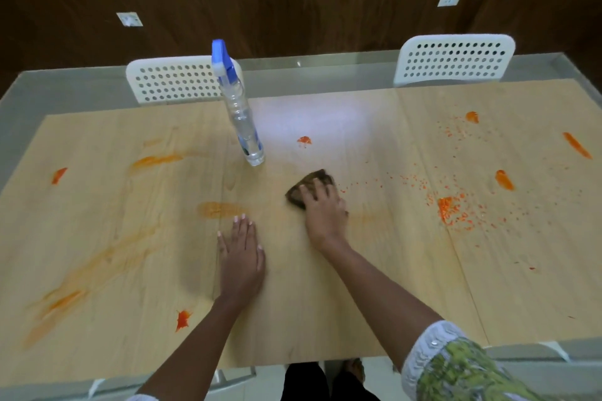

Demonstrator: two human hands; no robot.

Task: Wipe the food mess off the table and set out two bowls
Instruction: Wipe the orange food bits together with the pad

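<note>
A light wooden table (325, 303) is marked with orange food smears and crumbs. My right hand (324, 210) presses a dark brown cloth (309, 187) flat on the middle of the table. My left hand (241, 254) lies flat and open on the tabletop to the left of it. Thick orange blobs and scattered crumbs (451, 208) sit to the right of the cloth. Wiped-out orange streaks (97, 267) cover the left half. No bowls are in view.
A clear spray bottle (241, 114) with a blue trigger stands behind my hands. Two white perforated chairs, one at the far left (172, 81) and one at the far right (456, 58), face me. A glass rim edges the table.
</note>
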